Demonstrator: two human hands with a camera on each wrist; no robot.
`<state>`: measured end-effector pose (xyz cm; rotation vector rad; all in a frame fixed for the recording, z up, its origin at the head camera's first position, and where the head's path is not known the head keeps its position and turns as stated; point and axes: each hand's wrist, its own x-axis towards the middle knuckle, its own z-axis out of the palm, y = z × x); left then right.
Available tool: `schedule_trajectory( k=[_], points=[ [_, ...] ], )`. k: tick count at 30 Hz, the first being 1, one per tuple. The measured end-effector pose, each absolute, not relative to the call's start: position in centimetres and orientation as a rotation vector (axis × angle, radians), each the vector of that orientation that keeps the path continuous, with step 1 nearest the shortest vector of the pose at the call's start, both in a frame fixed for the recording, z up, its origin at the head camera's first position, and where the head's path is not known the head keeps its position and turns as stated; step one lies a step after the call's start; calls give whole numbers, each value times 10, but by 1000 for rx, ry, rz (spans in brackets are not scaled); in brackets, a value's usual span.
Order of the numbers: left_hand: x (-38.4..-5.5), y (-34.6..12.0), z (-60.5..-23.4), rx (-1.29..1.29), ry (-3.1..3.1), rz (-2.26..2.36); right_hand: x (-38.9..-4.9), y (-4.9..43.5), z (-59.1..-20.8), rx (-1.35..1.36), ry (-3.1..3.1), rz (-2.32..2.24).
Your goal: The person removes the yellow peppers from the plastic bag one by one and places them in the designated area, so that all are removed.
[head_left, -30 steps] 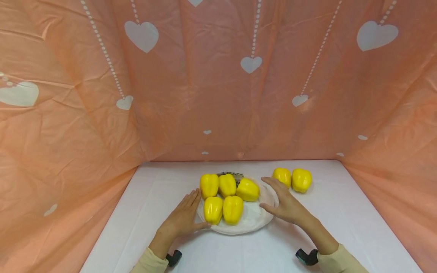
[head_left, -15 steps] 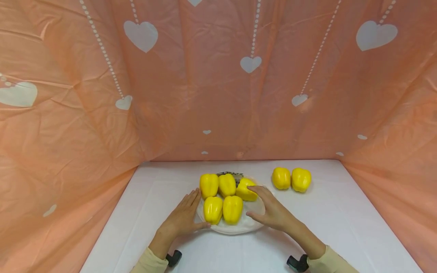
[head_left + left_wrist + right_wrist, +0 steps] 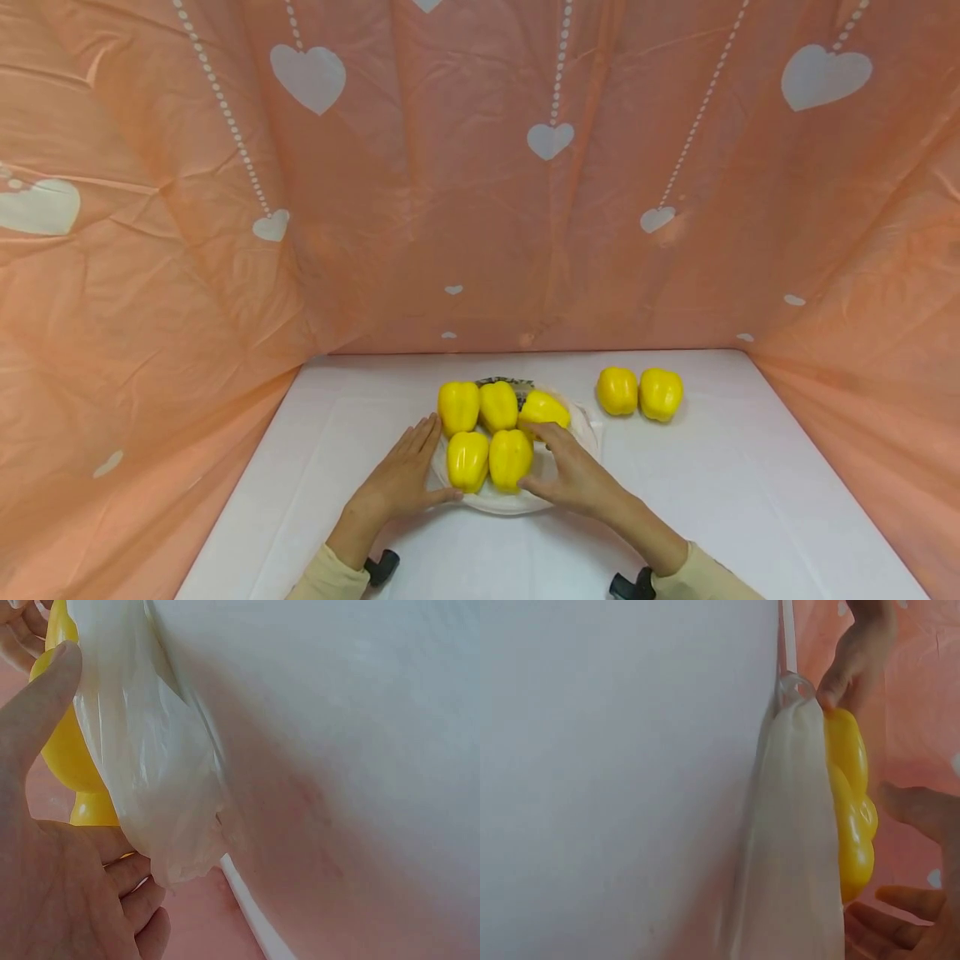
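Note:
Several yellow bell peppers sit in two rows within a whitish, translucent plastic bag, whose thin wall rises beside them. My left hand lies along the bag's left side, its fingers fairly straight and close to the back-left pepper. Its thumb reaches toward the front-left pepper. On the other side, my right hand hovers over the bag with thumb and fingers spread apart. Those fingertips come right at the front-right pepper, overlapping the back-right pepper in the head view.
Two more bell peppers, a left one and a right one, stand side by side at the back right. A dark patterned patch shows behind the bag. Peach curtains with white hearts surround the white table.
My right hand has moved left from the bag's right rim to the front-right pepper. The bag's right edge shifted inward, then partly spread back. My left hand has stayed still.

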<state>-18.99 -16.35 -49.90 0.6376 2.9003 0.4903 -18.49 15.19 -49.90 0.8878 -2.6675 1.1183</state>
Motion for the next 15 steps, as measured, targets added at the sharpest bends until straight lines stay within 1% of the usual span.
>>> schedule_trajectory(
  k=[15],
  points=[
    [-192,-164,-501,632,2897,508,-188,142,-505,801,-2758,1099]
  ],
)
